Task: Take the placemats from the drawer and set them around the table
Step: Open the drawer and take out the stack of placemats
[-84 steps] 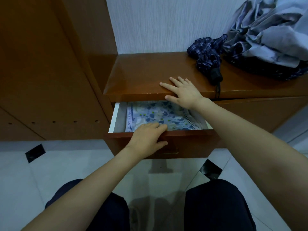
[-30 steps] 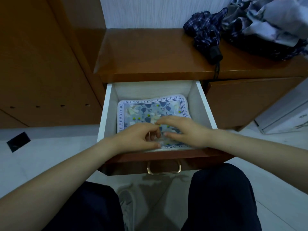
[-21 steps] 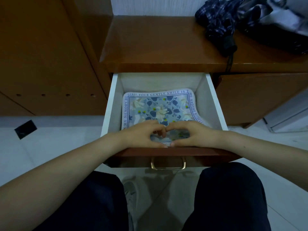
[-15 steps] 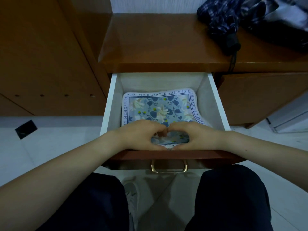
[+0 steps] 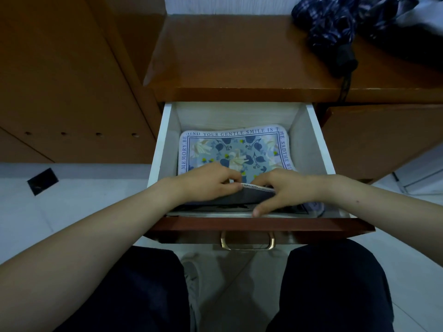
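Observation:
The wooden drawer (image 5: pixel 239 225) stands pulled out, white inside, with a brass handle (image 5: pixel 248 243) on its front. A stack of blue floral placemats (image 5: pixel 237 149) with lettered borders lies in it. My left hand (image 5: pixel 203 182) and my right hand (image 5: pixel 285 188) both grip the near edge of the top placemat. That edge is lifted and curled back, so the dark underside shows between my hands. The far half of the mat lies flat on the stack.
A brown wooden shelf top (image 5: pixel 235 56) hangs over the drawer's back. A folded plaid umbrella (image 5: pixel 333 32) and bundled grey cloth (image 5: pixel 419 17) lie on its right end. A tall cabinet side (image 5: pixel 60 80) stands left. My knees (image 5: pixel 335 283) are just below the drawer front.
Earlier I pulled the drawer open and put both hands on the placemats. In the last half second the near edge of the top mat has risen off the stack.

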Motion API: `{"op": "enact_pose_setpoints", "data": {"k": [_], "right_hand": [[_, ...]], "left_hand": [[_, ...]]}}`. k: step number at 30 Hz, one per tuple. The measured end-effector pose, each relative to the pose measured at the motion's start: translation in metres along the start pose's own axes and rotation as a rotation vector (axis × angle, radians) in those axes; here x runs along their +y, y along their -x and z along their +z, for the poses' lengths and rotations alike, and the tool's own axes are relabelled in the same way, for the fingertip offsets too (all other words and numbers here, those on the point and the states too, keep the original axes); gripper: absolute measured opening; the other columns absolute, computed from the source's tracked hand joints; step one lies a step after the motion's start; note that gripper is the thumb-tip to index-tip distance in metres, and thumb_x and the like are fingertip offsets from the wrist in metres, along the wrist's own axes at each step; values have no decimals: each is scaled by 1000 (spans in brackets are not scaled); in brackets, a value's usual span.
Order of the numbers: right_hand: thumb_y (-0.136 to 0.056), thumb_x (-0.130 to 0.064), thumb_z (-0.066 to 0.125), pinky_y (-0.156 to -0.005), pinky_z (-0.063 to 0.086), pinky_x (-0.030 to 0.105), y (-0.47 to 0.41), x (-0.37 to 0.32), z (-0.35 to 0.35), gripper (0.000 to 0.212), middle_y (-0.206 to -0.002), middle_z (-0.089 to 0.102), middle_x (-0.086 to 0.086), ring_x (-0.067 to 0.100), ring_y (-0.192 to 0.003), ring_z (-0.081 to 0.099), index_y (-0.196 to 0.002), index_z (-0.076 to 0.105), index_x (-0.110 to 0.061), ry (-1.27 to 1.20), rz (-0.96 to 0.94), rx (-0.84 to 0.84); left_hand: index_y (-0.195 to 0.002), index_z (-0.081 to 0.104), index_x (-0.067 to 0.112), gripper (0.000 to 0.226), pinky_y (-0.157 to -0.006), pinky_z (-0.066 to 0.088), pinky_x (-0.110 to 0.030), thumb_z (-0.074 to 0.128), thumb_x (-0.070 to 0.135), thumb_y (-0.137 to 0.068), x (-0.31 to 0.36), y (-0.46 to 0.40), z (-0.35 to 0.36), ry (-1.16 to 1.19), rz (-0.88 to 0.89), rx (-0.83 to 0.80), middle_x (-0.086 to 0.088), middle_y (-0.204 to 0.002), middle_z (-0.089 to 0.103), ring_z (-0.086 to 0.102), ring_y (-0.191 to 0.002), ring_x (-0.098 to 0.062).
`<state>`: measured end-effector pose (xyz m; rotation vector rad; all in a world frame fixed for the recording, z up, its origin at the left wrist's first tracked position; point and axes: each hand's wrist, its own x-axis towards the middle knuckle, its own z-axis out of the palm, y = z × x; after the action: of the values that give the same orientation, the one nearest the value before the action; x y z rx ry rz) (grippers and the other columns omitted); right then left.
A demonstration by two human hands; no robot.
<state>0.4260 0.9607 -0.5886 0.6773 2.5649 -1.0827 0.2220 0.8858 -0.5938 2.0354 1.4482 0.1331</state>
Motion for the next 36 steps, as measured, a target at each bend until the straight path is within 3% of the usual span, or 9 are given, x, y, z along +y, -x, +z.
{"op": "enact_pose_setpoints", "data": {"k": [6,10,15,18,21,27,30,33,36], "right_hand": [[-76,-47,76,-64,46,20,-1,-6,-1,34,-78,66,-9,4,-71,59,-98,66,-23,20,-105,34],[-80,-40,74,-80,53,39,3,-9,-5,32,-91,73,-6,10,-83,67,-107,69,-24,-91,-85,20],[-79,-26,76,-75,53,38,5,-11,-3,24,-85,74,-7,8,-77,68,-102,76,-18,-122,-75,99],[-79,-27,74,-71,51,41,5,-10,-2,16,-81,74,-8,13,-74,67,-93,78,-19,-121,-69,97],[-80,-26,74,-74,51,41,4,-10,-2,14,-81,74,-7,13,-76,68,-90,77,-17,-130,-59,93],[-82,-40,71,-79,52,32,4,-8,0,24,-89,72,-12,5,-84,65,-101,72,-26,-89,-48,25],[-79,-41,74,-69,46,20,1,-5,2,32,-88,68,-7,5,-76,60,-106,65,-27,10,-65,-45],[-78,-38,76,-69,49,26,-3,-2,2,35,-88,68,-3,10,-75,62,-108,64,-25,18,-60,-67],[-75,-37,77,-64,48,23,-5,-6,2,32,-84,67,-5,9,-72,61,-103,63,-28,42,-82,-58]], "left_hand": [[-84,57,29,17,-66,42,-31,49,37,-96,-3,2,2,42,-7,-2,9,-67,56,55,-67,-9],[-86,58,36,12,-61,40,-27,54,46,-92,-3,5,0,94,-18,-36,13,-69,58,55,-66,0],[-102,58,36,32,-83,52,-34,62,59,-79,-4,6,4,191,8,-180,12,-95,64,60,-88,-4],[-107,58,33,39,-81,52,-34,69,52,-75,-3,4,6,139,34,-206,12,-95,65,61,-85,-6],[-103,61,29,31,-76,52,-29,71,42,-77,-2,2,6,103,32,-144,13,-85,65,61,-79,-4],[-93,65,30,16,-63,43,-20,64,41,-81,-2,-1,2,72,58,-85,13,-77,66,58,-71,1],[-91,67,30,23,-62,45,-26,56,46,-79,-4,-3,1,79,63,-80,9,-75,65,57,-66,-4],[-92,66,26,19,-65,47,-41,57,40,-84,-5,-7,1,71,49,-109,3,-73,64,57,-65,-12],[-90,65,25,24,-67,47,-42,54,44,-81,-6,-6,0,91,48,-113,1,-73,64,58,-66,-14]]}}
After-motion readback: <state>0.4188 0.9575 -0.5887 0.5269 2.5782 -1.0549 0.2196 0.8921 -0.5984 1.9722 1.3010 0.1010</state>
